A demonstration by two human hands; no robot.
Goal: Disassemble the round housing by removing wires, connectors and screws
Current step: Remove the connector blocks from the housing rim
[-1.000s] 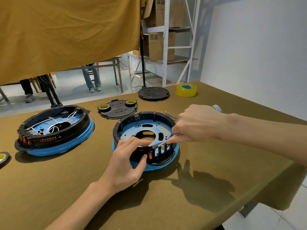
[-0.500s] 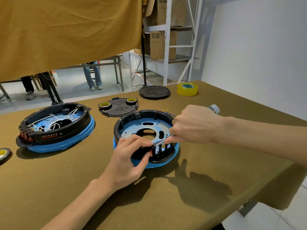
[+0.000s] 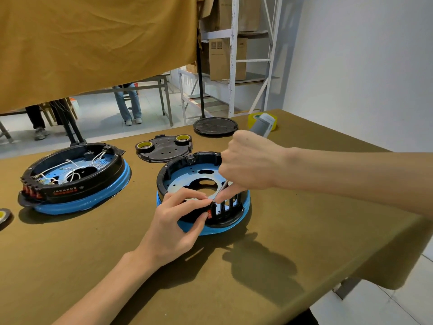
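The right hand (image 3: 248,160) was clenched around a screwdriver (image 3: 261,126), whose grey handle stuck up behind the knuckles while the thin metal shaft slanted down and to the left. The shaft's tip was set at the near rim of the round housing (image 3: 201,193), just above a small red connector (image 3: 210,213) seated in the black slotted wall. The left hand (image 3: 174,227) was held against that same part of the rim: its fingers (image 3: 187,195) were curled over the top edge, and the thumb was pressed to the outer wall beside the red connector, so the rim was pinched between them. Whether the connector itself was gripped could not be told.

The round housing was placed near the middle of the olive-covered table (image 3: 210,289), open side up, a blue plate with cut-outs visible inside its black ring and a blue band around its base. Behind it a flat black cover (image 3: 166,151) was laid, with two rolls of tape on top. Farther back a dark round disc (image 3: 215,126) and a yellow tape roll (image 3: 251,119) were seen, the latter partly hidden by the handle. To the left, well apart, a second housing (image 3: 75,177) was placed, white wires coiled inside it. Beyond the table a mustard cloth (image 3: 93,43) was hung, and metal shelving (image 3: 234,55) with cardboard boxes was seen.
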